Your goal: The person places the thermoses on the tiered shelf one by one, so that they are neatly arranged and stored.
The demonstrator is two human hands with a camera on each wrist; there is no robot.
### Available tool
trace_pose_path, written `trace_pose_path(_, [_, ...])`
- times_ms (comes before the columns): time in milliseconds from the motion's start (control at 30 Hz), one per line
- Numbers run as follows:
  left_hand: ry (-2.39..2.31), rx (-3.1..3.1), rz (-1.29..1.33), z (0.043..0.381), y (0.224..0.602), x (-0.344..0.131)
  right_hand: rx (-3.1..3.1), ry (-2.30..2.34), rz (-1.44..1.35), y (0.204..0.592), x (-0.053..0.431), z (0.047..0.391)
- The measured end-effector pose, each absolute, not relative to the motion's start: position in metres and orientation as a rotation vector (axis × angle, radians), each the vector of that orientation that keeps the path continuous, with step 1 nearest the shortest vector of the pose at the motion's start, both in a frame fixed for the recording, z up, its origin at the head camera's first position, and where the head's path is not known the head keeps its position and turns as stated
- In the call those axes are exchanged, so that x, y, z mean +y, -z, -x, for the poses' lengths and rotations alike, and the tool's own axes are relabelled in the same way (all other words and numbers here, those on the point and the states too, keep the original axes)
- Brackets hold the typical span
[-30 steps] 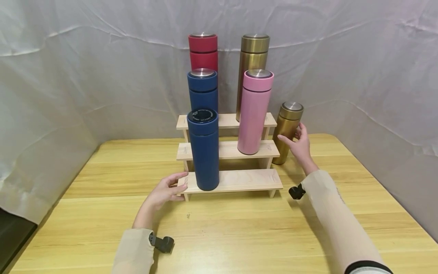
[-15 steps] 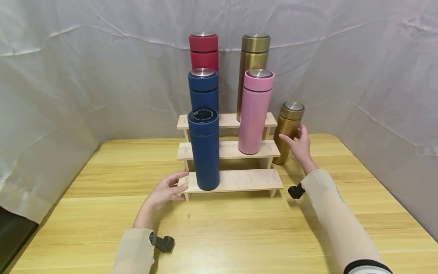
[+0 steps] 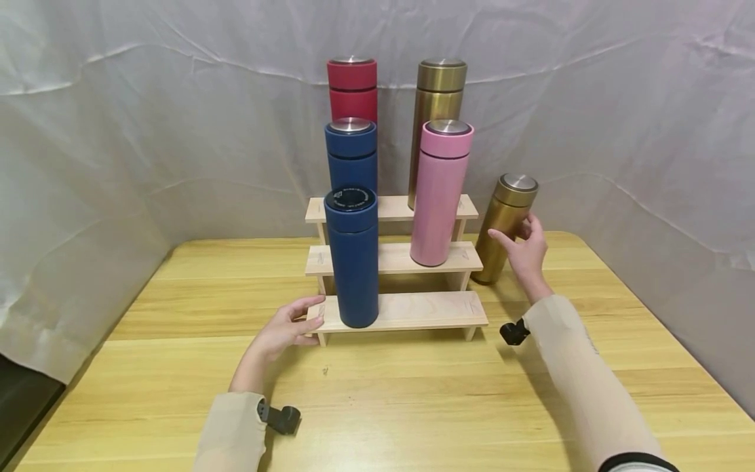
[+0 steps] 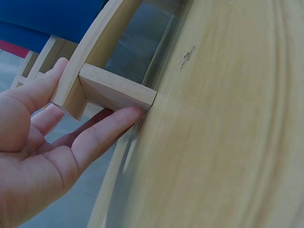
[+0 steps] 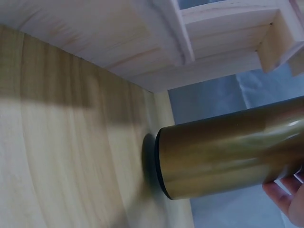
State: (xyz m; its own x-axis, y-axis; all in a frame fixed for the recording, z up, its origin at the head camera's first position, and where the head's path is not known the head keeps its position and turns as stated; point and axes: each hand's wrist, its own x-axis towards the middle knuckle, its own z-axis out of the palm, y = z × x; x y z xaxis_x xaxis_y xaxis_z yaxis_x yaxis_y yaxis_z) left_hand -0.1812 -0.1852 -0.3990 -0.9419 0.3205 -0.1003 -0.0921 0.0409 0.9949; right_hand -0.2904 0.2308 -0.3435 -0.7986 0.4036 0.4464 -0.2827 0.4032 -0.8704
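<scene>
My right hand point(image 3: 529, 252) grips a short gold thermos bottle point(image 3: 507, 226) on the table, just right of the wooden stand. The bottle leans to the right; in the right wrist view its dark-rimmed base point(image 5: 161, 161) is close to the tabletop, and I cannot tell whether it touches fully. My left hand point(image 3: 286, 329) holds the left end of the three-step wooden stand point(image 3: 425, 309), with fingers against the bottom plank and its leg point(image 4: 118, 85). A blue thermos with a black lid point(image 3: 352, 262) stands upright on the bottom step, beside the left hand.
A pink thermos point(image 3: 439, 203) and another blue thermos point(image 3: 350, 157) stand on the middle step. On the top step are a red thermos point(image 3: 352, 85) and a tall gold thermos point(image 3: 439, 92). A grey cloth backdrop point(image 3: 236, 131) surrounds the wooden table point(image 3: 377, 406).
The short gold bottle's top has tipped to the right with my right hand, while its base stays at nearly the same spot. My left hand has not moved.
</scene>
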Motion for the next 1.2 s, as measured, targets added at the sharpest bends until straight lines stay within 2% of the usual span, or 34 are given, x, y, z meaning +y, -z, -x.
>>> trace_pose_path(767, [-1.966,2.033,-0.243,0.183,0.400,-0.186,-2.008,-1.417,0.138,0.312,0.234,0.249])
trace_pose_path(1200, [-1.961,2.029,-0.246,0.182,0.399,-0.186,-1.970,-1.427,0.039,0.299,0.236,0.226])
